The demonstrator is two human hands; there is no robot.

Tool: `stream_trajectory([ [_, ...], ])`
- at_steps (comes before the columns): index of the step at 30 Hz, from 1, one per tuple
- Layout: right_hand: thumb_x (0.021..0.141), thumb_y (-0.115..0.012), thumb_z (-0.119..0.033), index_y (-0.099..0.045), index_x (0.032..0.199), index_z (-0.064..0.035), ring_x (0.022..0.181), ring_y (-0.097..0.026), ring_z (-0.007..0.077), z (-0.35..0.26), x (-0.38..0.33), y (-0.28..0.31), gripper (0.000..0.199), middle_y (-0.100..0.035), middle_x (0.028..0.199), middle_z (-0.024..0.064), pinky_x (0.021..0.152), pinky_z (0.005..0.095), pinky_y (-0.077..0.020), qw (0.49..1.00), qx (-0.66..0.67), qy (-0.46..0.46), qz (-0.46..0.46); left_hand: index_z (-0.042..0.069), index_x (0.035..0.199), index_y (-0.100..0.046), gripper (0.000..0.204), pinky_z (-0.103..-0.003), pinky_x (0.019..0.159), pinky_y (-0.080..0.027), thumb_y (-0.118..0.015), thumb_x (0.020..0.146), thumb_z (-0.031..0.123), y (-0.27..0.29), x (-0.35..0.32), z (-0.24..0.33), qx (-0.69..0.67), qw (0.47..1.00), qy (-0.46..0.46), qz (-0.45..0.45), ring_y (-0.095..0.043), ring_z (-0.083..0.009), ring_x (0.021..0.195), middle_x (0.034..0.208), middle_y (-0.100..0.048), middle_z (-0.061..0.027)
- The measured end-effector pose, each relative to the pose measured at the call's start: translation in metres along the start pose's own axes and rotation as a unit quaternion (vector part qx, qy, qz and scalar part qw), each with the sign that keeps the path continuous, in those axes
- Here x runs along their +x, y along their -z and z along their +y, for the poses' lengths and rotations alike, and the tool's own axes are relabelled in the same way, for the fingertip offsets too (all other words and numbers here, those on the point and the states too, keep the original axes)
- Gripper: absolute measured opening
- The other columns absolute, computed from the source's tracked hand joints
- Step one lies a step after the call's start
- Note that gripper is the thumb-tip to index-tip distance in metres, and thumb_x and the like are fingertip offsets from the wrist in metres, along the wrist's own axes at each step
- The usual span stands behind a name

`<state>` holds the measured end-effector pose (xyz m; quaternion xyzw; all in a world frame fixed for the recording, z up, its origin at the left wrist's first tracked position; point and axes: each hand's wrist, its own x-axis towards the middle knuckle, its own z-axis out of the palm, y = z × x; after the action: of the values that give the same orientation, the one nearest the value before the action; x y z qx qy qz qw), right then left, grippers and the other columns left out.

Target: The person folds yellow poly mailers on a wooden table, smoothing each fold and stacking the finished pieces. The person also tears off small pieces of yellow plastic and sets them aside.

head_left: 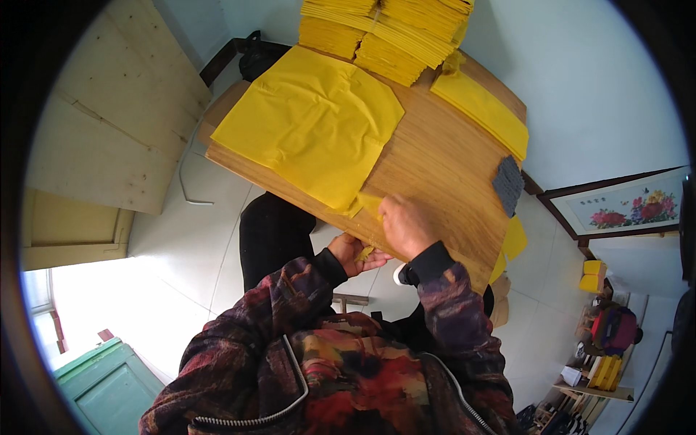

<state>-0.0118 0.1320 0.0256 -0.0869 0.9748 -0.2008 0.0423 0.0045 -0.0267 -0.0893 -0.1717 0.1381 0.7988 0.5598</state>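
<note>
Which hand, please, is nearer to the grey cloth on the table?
Right: the right hand is over the table, to the lower left of the grey cloth in the picture; the left hand is farther left, by the table's edge.

The large yellow sheet [312, 119] looks like thin nonwoven cloth or paper, matt and rather wrinkled. The table [435, 159] has smooth wood with a faint gloss, while the grey cloth [508, 185] seems rough and without shine.
</note>
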Motion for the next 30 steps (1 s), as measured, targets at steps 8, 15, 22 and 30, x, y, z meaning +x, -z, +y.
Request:
stream_trajectory([
  [8,0.080,-0.056,-0.002,-0.054,0.085,-0.0034,0.080,-0.058,0.0372,-0.037,-0.050,-0.018,0.006,-0.056,0.085,0.0152,0.067,0.0457,-0.0468,0.984,0.157,0.028,0.079,0.012,0.133,-0.048,0.046,-0.042,0.096,-0.049,-0.039,0.098,0.041,0.019,0.005,-0.003,-0.037,0.988,-0.060,-0.136,-0.059,-0.0236,0.112,0.129,-0.057,-0.0088],
  [15,0.085,-0.057,0.002,-0.058,0.103,0.0003,0.069,-0.060,0.0170,0.093,-0.017,0.031,0.018,-0.064,0.079,0.0101,0.062,0.0297,-0.0471,0.956,0.150,-0.198,0.158,0.004,0.137,-0.042,0.068,-0.041,0.094,-0.050,-0.036,0.095,0.057,-0.006,-0.006,0.004,0.059,0.998,-0.005,0.014,-0.060,-0.0347,0.113,0.127,-0.055,-0.0231],
  [22,0.080,-0.060,-0.004,-0.059,0.086,-0.0035,0.083,-0.060,0.0394,0.072,-0.007,0.009,0.006,-0.062,0.084,0.0197,0.070,0.0463,-0.0477,0.991,-0.011,-0.092,0.097,0.002,0.135,-0.043,0.059,-0.041,0.094,-0.051,-0.034,0.098,0.047,-0.005,-0.011,0.006,0.040,0.998,-0.025,0.030,-0.059,-0.0356,0.113,0.126,-0.056,-0.0246],
  [30,0.081,-0.056,-0.001,-0.058,0.095,-0.0026,0.090,-0.059,0.0385,-0.019,-0.005,-0.005,0.014,-0.062,0.095,0.0177,0.074,0.0452,-0.0486,0.996,0.093,0.010,0.003,0.002,0.132,-0.045,0.056,-0.044,0.097,-0.048,-0.024,0.100,0.043,-0.013,-0.033,0.023,0.023,0.991,-0.074,0.108,-0.061,-0.0350,0.107,0.121,-0.058,-0.0211],
])
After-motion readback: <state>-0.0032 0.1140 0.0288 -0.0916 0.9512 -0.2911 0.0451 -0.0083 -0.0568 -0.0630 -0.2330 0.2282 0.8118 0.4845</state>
